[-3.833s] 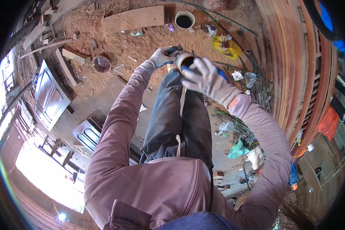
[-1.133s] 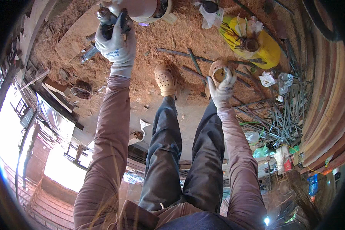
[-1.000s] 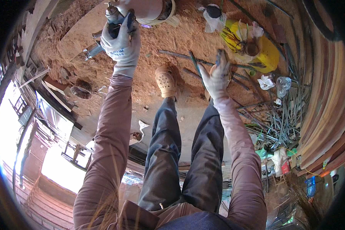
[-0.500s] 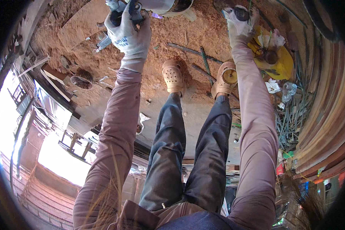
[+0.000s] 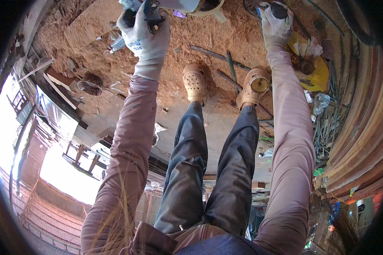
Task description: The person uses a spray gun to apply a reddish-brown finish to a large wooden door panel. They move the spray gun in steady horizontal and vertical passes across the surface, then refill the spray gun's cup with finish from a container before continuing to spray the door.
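The metal tool [image 5: 117, 44] is held in the left hand [image 5: 144, 38], while the round piece [image 5: 259, 85], nearer the body than the right hand [image 5: 275, 29], has been released for a dark disc [image 5: 279, 10] (closure there cannot be told).

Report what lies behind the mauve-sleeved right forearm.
Part of a yellow plastic jug and thin grey strips show past the forearm; whatever lies directly under it is covered.

Two gloved hands [image 5: 144, 40] [image 5: 276, 29], two pink sleeves [image 5: 132, 127] [image 5: 290, 127], two dark trouser legs [image 5: 185, 170] [image 5: 234, 170], two tan clogs [image 5: 194, 83] [image 5: 245, 94]. One metal tool [image 5: 131, 5], one dark round piece [image 5: 279, 10], one small cup [image 5: 259, 85], one yellow jug [image 5: 318, 78] and one purple scrap [image 5: 179, 14].
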`<state>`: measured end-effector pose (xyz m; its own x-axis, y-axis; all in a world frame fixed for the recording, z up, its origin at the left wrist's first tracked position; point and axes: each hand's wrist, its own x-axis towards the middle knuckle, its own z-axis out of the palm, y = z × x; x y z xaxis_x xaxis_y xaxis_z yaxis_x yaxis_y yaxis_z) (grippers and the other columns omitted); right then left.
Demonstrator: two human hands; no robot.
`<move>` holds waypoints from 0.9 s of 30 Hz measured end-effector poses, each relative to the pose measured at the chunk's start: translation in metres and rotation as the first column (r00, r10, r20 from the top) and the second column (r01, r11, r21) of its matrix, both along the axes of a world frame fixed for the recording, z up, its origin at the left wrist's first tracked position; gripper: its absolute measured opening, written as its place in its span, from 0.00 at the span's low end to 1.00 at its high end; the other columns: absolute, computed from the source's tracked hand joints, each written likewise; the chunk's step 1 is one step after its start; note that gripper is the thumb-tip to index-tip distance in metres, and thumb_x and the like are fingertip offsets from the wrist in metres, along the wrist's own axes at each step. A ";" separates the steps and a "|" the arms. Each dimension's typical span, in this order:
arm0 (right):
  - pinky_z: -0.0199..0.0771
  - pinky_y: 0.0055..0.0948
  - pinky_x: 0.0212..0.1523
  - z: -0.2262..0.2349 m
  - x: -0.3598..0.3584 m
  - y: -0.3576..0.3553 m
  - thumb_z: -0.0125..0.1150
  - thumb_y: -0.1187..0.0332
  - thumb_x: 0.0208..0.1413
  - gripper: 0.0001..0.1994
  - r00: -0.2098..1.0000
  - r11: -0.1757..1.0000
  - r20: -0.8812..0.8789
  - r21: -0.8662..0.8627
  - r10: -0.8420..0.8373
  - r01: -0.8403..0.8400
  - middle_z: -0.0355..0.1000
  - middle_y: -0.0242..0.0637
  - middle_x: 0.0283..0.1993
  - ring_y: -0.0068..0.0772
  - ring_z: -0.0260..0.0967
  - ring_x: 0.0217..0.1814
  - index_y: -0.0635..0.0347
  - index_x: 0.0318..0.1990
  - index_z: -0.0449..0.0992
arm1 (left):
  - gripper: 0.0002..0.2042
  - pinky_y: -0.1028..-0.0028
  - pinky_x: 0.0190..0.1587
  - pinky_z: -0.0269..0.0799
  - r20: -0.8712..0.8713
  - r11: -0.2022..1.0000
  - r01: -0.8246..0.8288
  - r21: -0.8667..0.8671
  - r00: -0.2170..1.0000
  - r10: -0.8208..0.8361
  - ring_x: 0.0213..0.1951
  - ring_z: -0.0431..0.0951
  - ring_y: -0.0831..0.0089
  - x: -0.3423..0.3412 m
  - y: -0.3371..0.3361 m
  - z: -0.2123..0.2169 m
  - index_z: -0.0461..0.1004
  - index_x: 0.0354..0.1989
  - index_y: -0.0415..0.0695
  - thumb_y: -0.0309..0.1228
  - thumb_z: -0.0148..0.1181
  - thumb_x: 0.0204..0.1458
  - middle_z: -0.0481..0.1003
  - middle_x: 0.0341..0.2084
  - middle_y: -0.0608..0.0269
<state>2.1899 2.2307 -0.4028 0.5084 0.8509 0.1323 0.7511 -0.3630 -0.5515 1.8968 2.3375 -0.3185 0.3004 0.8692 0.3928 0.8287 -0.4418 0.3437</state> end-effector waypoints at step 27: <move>0.72 0.47 0.43 0.207 -0.076 -0.075 0.67 0.53 0.48 0.25 0.873 0.597 -0.274 -0.644 0.405 -0.479 0.75 0.46 0.37 0.52 0.75 0.40 0.53 0.50 0.68 | 0.29 0.75 0.43 0.76 0.474 0.418 0.230 -0.879 0.527 0.706 0.41 0.76 0.77 -0.050 -0.086 -0.009 0.69 0.57 0.39 0.19 0.66 0.42 0.76 0.43 0.65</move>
